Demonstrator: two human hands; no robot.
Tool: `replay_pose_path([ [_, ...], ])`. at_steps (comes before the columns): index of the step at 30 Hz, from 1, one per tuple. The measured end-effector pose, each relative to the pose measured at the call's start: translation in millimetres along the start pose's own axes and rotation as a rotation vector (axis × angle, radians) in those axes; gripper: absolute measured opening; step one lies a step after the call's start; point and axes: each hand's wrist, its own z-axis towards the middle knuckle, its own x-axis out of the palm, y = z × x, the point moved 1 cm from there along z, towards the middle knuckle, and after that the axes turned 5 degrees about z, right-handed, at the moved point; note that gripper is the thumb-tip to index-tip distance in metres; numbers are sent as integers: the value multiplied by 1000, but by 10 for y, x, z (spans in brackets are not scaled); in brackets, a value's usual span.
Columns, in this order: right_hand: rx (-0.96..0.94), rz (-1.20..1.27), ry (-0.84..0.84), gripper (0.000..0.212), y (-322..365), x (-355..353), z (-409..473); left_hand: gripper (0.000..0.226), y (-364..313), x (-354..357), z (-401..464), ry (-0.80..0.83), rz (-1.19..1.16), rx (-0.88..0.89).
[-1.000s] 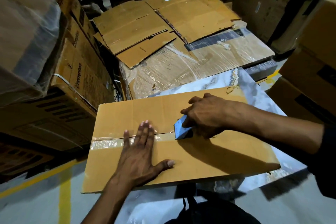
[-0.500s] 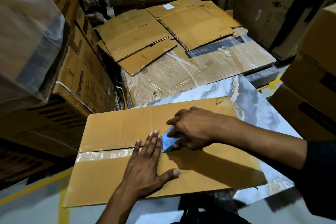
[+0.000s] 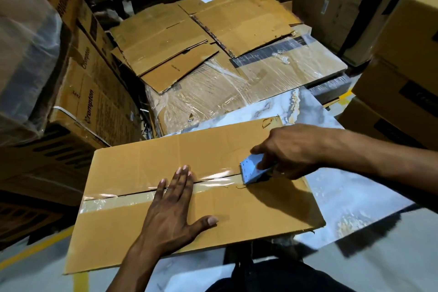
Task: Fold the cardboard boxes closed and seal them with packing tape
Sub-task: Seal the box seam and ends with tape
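Note:
A flat brown cardboard box [image 3: 132, 168] lies closed on a marble-patterned table [image 3: 355, 199] in front of me. A strip of clear packing tape [image 3: 113, 201] runs along its centre seam from the left edge towards the right. My left hand [image 3: 174, 213] presses flat on the box, fingers straight across the taped seam. My right hand [image 3: 288, 152] grips a blue tape dispenser [image 3: 251, 170] whose edge touches the seam to the right of the left hand.
Flattened cardboard sheets [image 3: 189, 38] lie on a shrink-wrapped stack [image 3: 237, 92] beyond the table. Printed cartons [image 3: 92, 102] are piled on the left, more boxes [image 3: 403, 73] on the right. A grey floor with a yellow line [image 3: 35, 249] shows at the lower left.
The right hand has pulled the dispenser rightwards along the seam, laying more tape. The left hand stays pressed on the box.

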Motion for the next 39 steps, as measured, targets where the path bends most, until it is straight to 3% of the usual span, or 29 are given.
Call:
replay_pose_path([
  [3, -55, -115, -66, 39, 88, 55, 26, 128, -230, -111, 50, 82, 76, -13],
  [7, -34, -83, -139, 73, 29, -10, -58, 133, -871, -152, 313, 124, 76, 129],
  [9, -33, -30, -165, 78, -32, -23, -127, 131, -1052, -128, 455, 99, 33, 123],
  [13, -65, 34, -161, 68, -70, 26, -153, 119, -995, -72, 449, 50, 3, 98],
  [21, -154, -80, -259, 22, 212, 64, 217, 112, -528, -13, 297, -2, -9, 89],
  [34, -186, -66, -236, 34, -117, 14, -194, 113, -656, -23, 316, -70, -26, 128],
  [39, -53, -204, -140, 35, -327, 0, -457, 111, -633, -4, 331, -27, 5, 122],
])
